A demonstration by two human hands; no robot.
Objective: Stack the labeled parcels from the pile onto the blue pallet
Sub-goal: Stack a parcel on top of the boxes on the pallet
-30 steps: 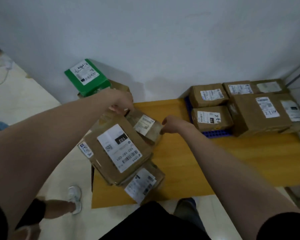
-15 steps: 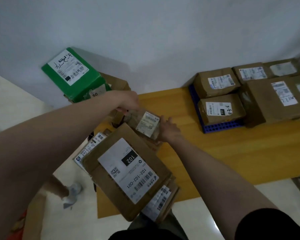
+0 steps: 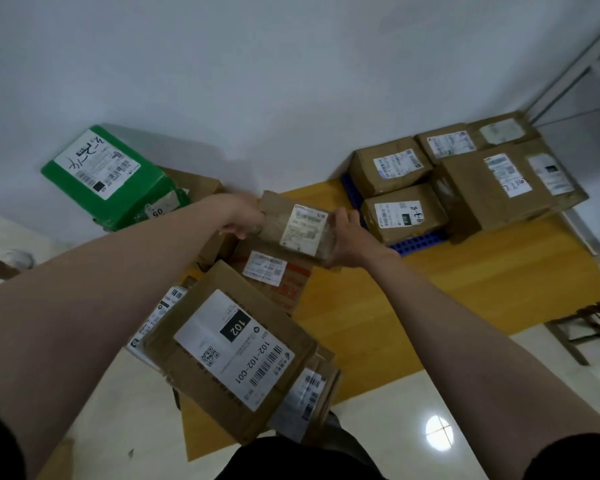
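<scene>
A small brown parcel (image 3: pixel 293 225) with a white label hangs above the pile, gripped at both ends. My left hand (image 3: pixel 245 214) holds its left end and my right hand (image 3: pixel 350 237) holds its right end. Below lies the pile: a large flat box labelled 102 (image 3: pixel 232 348), a box with red print (image 3: pixel 274 275) and others partly hidden. The blue pallet (image 3: pixel 416 241) sits to the right on the wooden table (image 3: pixel 465 292). It carries several labelled brown boxes, including a small front box (image 3: pixel 402 213) and a large box (image 3: pixel 506 188).
A green box (image 3: pixel 111 174) leans on the white wall at the far left. A shoe (image 3: pixel 20 258) of another person shows at the left edge. A metal shelf frame (image 3: pixel 575 64) stands at the right, and a dark stool (image 3: pixel 589 327) sits by the table's right end.
Both hands have lifted the small parcel off the pile and carried it rightward toward the pallet. The box with red print beneath it is now uncovered.
</scene>
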